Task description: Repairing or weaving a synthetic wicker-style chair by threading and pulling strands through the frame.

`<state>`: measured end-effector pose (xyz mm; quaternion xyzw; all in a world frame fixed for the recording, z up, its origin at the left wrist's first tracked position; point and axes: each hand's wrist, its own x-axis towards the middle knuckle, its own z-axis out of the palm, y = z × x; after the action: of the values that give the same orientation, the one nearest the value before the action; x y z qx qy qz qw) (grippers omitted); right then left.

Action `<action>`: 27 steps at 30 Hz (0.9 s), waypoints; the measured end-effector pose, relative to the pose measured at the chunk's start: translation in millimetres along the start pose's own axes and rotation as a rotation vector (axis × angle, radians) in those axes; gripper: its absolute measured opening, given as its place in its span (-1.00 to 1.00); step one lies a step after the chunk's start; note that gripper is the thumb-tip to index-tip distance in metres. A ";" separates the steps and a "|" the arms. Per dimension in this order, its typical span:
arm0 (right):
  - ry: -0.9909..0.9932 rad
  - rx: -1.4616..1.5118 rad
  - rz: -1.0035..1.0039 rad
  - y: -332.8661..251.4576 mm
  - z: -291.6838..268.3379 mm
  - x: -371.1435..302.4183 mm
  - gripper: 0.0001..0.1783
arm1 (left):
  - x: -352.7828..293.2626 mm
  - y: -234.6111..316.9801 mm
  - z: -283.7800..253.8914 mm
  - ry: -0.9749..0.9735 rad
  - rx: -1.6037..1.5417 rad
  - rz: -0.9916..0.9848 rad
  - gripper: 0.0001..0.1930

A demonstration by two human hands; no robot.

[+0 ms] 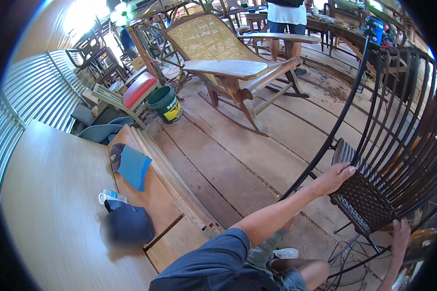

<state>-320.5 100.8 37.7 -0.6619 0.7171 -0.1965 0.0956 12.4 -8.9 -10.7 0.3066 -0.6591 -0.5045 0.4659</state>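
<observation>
A black metal chair frame (403,106) with curved bars stands at the right, carrying a dark brown woven seat (361,199). My left hand (336,177) reaches out across my knee and grips the seat's far left edge. My right hand (400,234) comes up from the lower right corner and holds the seat's near corner from below; its fingers are partly hidden by the seat. I sit low, with my bent knee (296,266) and a white shoe (286,252) under my left arm.
A wooden board table (53,194) at the left holds a blue cloth (133,167), a water bottle (110,196) and a dark cap (127,224). Beyond stand a cane rocking chair (218,46), a green bucket (166,103), a red-cushioned chair (139,87) and a person (286,14). Wires (344,264) lie on the plank floor.
</observation>
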 end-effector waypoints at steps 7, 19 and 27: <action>-0.047 -0.028 0.040 24.6 16.3 1.2 -0.55 | -3.5 2.9 1.5 0.034 0.073 -0.052 -0.53; 0.410 -0.152 -0.414 -134.0 19.1 -26.1 -0.47 | -15.8 59.8 16.3 0.117 0.939 0.728 -0.63; 0.425 -0.314 -0.264 -124.1 53.5 -23.1 -0.46 | -9.3 46.0 47.2 0.056 1.157 0.706 -0.61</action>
<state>-183.7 109.5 37.2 -0.7000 0.6505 -0.2280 -0.1868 -24.7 31.1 27.5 0.2861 -0.8712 0.1201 0.3805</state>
